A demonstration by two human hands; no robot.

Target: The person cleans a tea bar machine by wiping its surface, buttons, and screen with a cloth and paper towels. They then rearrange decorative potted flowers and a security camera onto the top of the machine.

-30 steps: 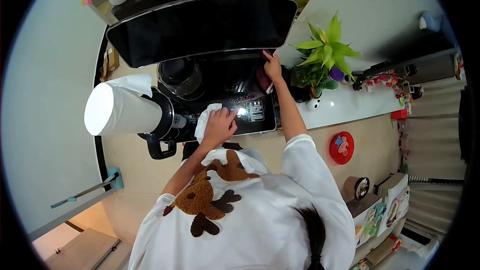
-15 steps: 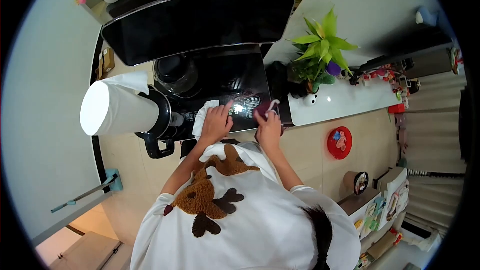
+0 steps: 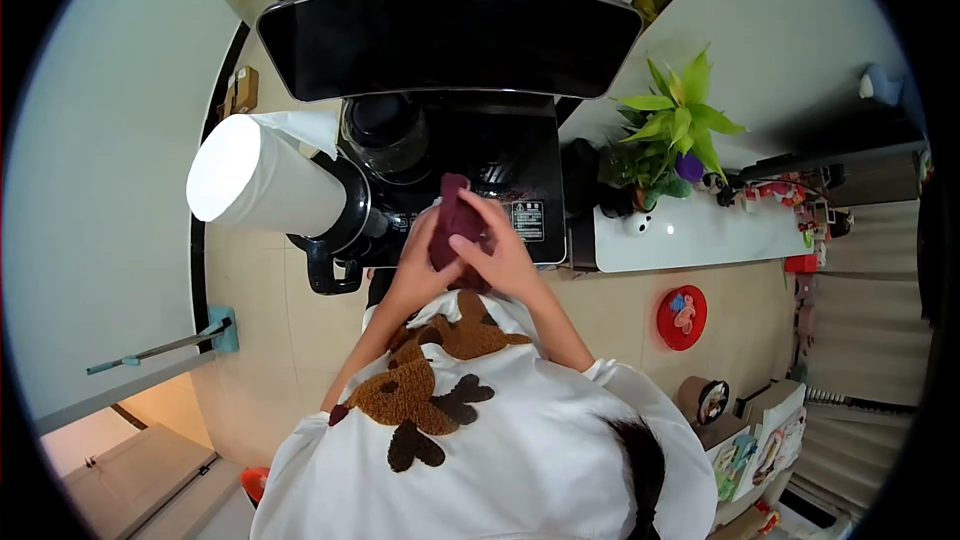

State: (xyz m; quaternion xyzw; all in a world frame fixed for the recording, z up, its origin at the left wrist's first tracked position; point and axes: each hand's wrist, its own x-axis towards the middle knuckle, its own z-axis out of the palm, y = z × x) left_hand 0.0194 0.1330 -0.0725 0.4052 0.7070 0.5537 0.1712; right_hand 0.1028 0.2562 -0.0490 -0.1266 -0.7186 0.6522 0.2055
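Fingers point(image 3: 483, 206) on Maroon Cloth point(image 3: 456, 228) at Black Glass Top point(image 3: 505, 145)

Above the black glass top's near edge, I hold the maroon cloth between thumb and fingers of my right hand point(image 3: 502, 255); my left hand point(image 3: 416, 265) touches its other side, grip partly hidden. Rearranging it looks like the step; the next move would call for both hands steady. The top's near-right corner carries a printed label point(image 3: 528, 221), too small to read.
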